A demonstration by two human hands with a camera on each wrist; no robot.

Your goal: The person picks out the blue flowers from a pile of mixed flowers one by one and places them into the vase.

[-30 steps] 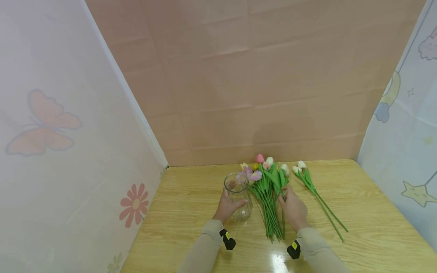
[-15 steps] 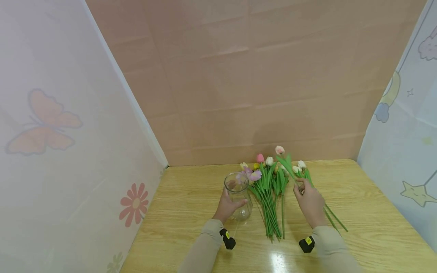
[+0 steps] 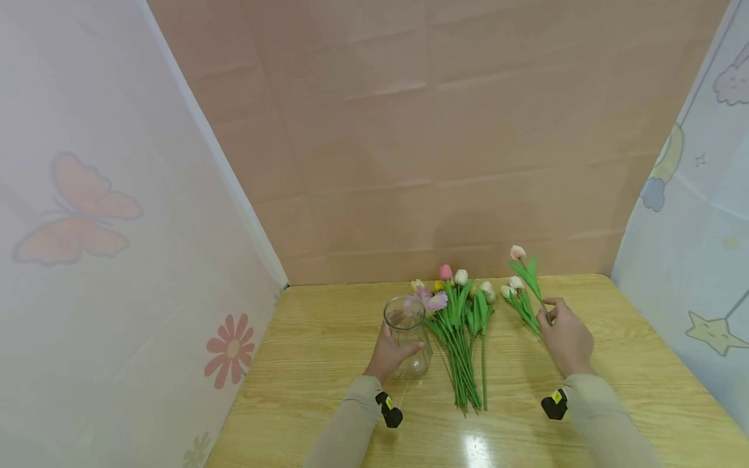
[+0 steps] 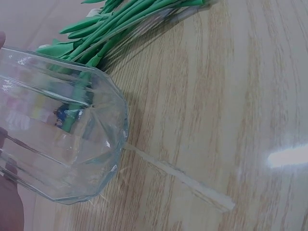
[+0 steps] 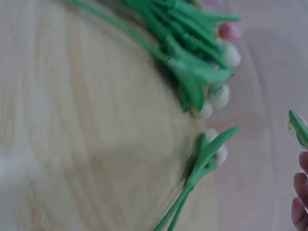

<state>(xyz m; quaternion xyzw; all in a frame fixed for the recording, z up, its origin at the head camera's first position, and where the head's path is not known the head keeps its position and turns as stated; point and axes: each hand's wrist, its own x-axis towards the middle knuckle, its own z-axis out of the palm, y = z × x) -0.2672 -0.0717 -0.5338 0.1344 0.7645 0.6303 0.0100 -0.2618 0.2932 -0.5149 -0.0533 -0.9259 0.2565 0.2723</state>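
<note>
Printed sheet (image 3: 146, 279) at far left, brownish-pink backdrop (image 3: 363, 162) behind, wood-grain table (image 3: 316, 338) below.

Left hand (image 3: 387, 356) wraps the glass vase (image 3: 417, 365), thumb across the near side, part of the fingers hidden behind the glass. No stem rises from its mouth; green seen through it in the left wrist view reads as flowers beyond.

Just right of the vase: mixed bunch (image 3: 455, 318), heads toward the backdrop, stems toward the person. Purple bloom (image 3: 435, 301) at its left, pink and white tulip heads further along. One white tulip (image 3: 483, 312) lies along the bunch's right edge, stem standing off a bit from the rest.

Further right: white tulip pair (image 3: 523, 309) on the table, apart from the bunch. Pale pink tulip (image 3: 531, 279) is up in the air near it, stem pinched between thumb and fingers of the right hand (image 3: 566, 338). Right wrist view catches only those fingertips and a bit of leaf, well clear of the pair.

Step in hand, my read: sorting single stems away from the bunch while the vase is steadied. Next move likely calls for lowering the pink one beside the pair, heads aligned, without dragging the white stems, then easing the pinch.
</note>
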